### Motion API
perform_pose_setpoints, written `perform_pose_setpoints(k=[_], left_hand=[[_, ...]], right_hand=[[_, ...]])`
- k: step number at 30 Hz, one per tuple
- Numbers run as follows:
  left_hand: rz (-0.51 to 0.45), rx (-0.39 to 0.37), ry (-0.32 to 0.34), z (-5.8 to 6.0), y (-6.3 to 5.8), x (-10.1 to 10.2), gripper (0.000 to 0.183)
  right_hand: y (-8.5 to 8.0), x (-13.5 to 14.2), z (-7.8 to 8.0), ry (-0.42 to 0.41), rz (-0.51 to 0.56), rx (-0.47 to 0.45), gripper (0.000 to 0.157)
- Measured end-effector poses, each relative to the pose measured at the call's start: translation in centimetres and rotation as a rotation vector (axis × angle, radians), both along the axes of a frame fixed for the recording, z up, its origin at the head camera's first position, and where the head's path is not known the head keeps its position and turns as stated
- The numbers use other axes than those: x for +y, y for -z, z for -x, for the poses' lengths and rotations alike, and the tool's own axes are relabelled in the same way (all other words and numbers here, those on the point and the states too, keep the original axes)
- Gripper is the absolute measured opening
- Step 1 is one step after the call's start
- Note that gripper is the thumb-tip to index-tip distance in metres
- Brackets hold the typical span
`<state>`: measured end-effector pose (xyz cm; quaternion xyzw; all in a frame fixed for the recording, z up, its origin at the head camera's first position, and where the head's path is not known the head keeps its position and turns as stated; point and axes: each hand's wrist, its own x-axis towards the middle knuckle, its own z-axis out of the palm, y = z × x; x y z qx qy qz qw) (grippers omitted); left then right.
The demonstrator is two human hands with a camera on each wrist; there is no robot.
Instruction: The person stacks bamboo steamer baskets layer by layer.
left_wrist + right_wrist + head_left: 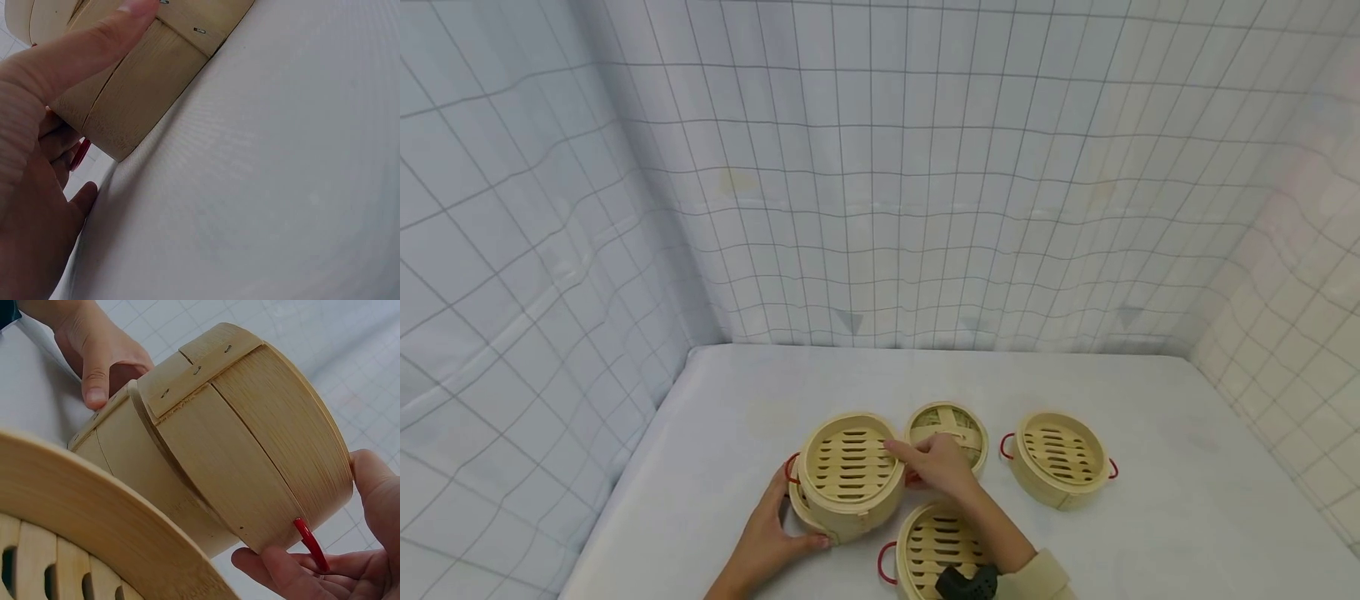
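Two round bamboo steamer baskets are stacked left of the table's middle. The upper steamer basket shows its slatted floor and sits slightly off-centre on the lower steamer basket. My left hand grips the lower one from the left, thumb along its front wall and fingers behind. With thumb at the rim and fingers low by the red handle, my right hand holds the upper basket's right side. In the right wrist view the two walls meet at a slight step.
A woven bamboo lid lies behind my right hand. Another steamer basket with red handles stands to the right. One more basket is in front, under my right forearm. Grid-patterned white curtains surround the white table.
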<state>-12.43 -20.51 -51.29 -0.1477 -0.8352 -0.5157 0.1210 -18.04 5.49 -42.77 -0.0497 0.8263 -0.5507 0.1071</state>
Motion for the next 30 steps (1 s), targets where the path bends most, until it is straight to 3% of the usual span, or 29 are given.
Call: perform_pose_setpoints(k=[8, 17, 30], left_hand=[[-0.014, 0.026, 0.020, 0.0, -0.1, 0.0, 0.110], [-0.040, 0.004, 0.000, -0.2, -0.4, 0.1, 0.106], [-0.096, -0.124, -0.010, -0.3, -0.5, 0.2, 0.097]], right_hand=[[-0.1, -0.8, 0.2, -0.004, -0.009, -0.022, 0.050], [0.0, -1.4, 0.5, -0.013, 0.005, -0.005, 0.051], [-0.5, -2.3, 0.4, -0.065, -0.003, 0.020, 0.049]])
